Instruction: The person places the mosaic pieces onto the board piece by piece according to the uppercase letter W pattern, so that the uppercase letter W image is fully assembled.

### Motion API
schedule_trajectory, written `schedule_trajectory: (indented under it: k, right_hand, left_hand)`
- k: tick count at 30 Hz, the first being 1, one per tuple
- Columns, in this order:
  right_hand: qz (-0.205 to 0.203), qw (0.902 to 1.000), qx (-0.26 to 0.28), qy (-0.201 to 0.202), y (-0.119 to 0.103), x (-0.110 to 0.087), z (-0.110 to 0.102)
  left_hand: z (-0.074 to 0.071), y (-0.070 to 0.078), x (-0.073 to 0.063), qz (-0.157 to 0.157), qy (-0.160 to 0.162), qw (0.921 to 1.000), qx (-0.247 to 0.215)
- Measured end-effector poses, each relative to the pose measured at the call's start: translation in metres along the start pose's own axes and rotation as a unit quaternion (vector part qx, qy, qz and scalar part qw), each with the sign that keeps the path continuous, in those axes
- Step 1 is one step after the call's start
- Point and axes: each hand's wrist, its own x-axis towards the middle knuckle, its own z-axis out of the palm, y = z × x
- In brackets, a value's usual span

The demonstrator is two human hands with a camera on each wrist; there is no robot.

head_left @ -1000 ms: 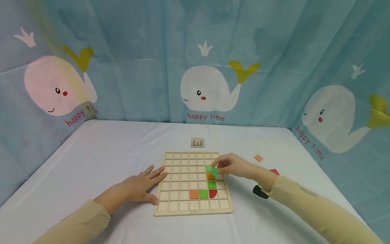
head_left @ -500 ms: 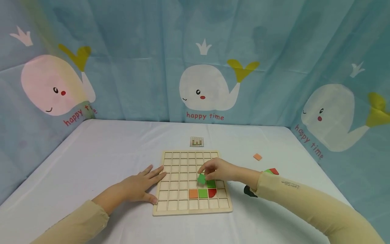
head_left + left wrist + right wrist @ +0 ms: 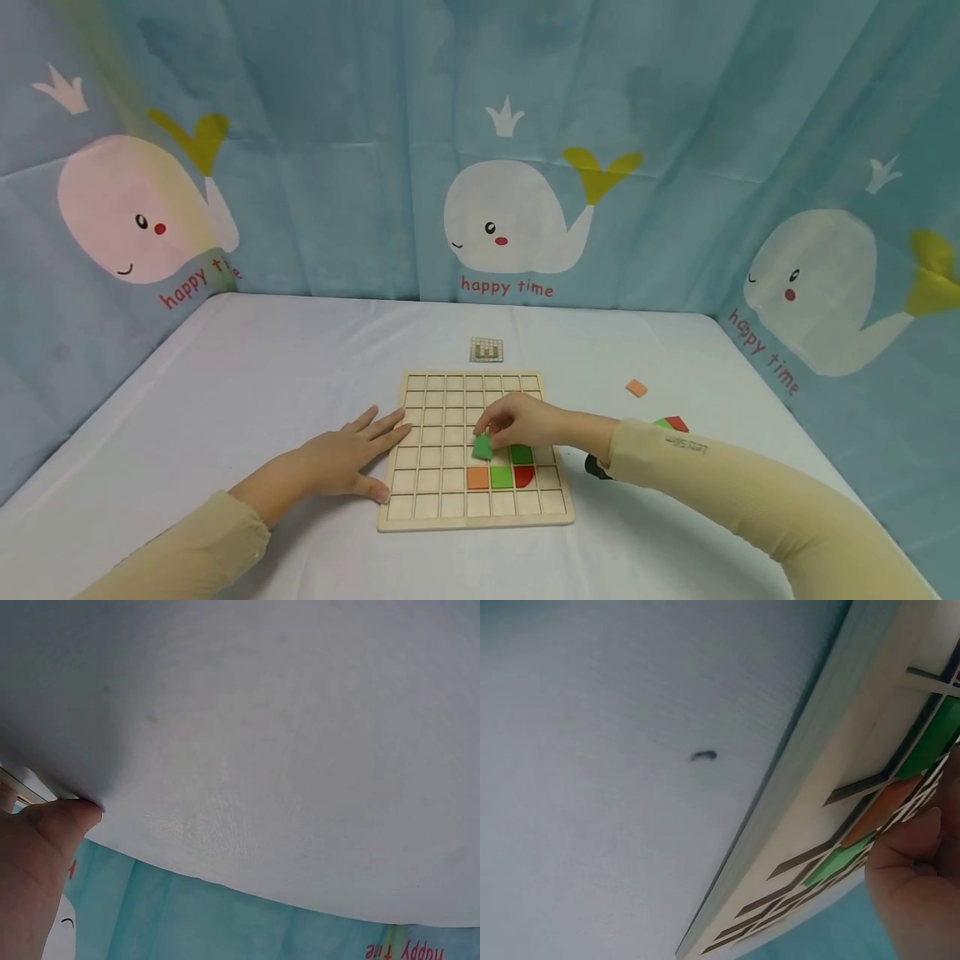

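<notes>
A wooden grid board (image 3: 431, 504) lies flat on the white table. My left hand (image 3: 333, 462) rests at its left edge with fingers spread and the fingertips on the rim. Between thumb and fingers, my right hand (image 3: 525, 421) pinches a green tile (image 3: 482, 447), held tilted over the middle cells. Along a lower row sit an orange tile (image 3: 477, 478), a green square tile (image 3: 501, 477) and a rounded red tile (image 3: 524, 477). Above the red one is another green tile (image 3: 521, 454). In the right wrist view, an orange tile (image 3: 881, 810) and a light green tile (image 3: 840, 859) continue that column.
Behind the board lies a small card (image 3: 487, 350) with a gridded pattern. To the right are a loose orange tile (image 3: 637, 388), a red piece (image 3: 677, 423) beside a green one, and a dark object (image 3: 596, 467) partly under the right sleeve. A whale-print curtain (image 3: 337, 208) surrounds the table.
My right hand has carried the green tile left and a little toward me, from the right column to the board's middle. My left hand stays in place.
</notes>
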Motion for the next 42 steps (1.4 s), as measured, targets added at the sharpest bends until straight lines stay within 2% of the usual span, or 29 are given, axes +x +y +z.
schedule_trajectory:
  k: [21, 34, 42]
  right_hand:
    - [-0.008, 0.9995, -0.016, -0.027, -0.007, 0.005, 0.009]
    - [-0.010, 0.9996, -0.022, 0.018, 0.000, -0.001, -0.002]
    - [0.005, 0.9992, -0.012, 0.036, 0.012, -0.016, -0.014]
  left_hand:
    - [0.005, -0.003, 0.001, -0.001, 0.006, 1.0000, 0.006]
    - [0.002, 0.000, -0.001, 0.007, 0.006, 1.0000, 0.001]
    - [0.002, -0.001, 0.001, 0.005, 0.008, 1.0000, 0.000]
